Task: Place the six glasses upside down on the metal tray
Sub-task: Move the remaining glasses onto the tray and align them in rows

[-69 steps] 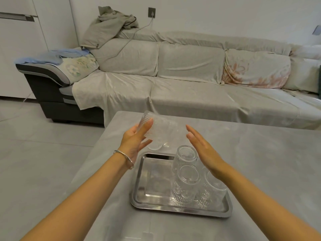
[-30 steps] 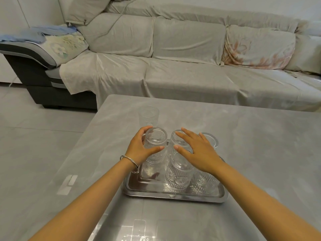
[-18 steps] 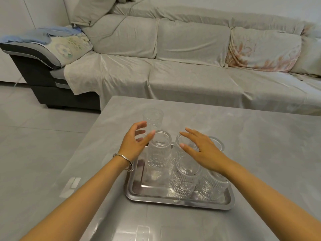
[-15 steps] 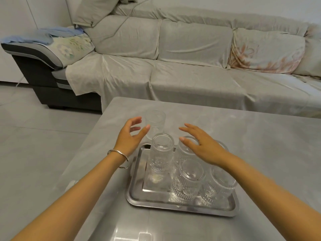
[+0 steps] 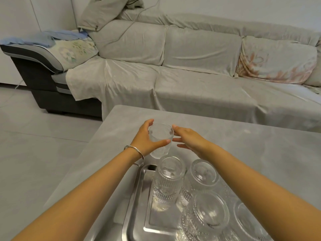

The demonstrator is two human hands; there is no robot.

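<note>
A clear ribbed glass (image 5: 160,141) stands upright on the grey table (image 5: 251,153) just beyond the metal tray (image 5: 135,202). My left hand (image 5: 145,138) is wrapped around its left side, thumb across the front. My right hand (image 5: 189,139) is beside it with its fingertips at the rim, fingers apart. On the tray several glasses stand upside down: one at the far left (image 5: 168,178), one to its right (image 5: 202,174), one nearer me (image 5: 206,216). My right forearm hides part of the glasses on the tray's right side.
A sofa under a grey cover (image 5: 191,80) runs along the far side of the table. The table's left edge (image 5: 83,150) drops to a tiled floor. A silver bangle (image 5: 134,153) is on my left wrist.
My left hand let go of the glass it set on the tray and reached forward to the upright glass behind it. My right hand followed. The camera tilted down and closer.
</note>
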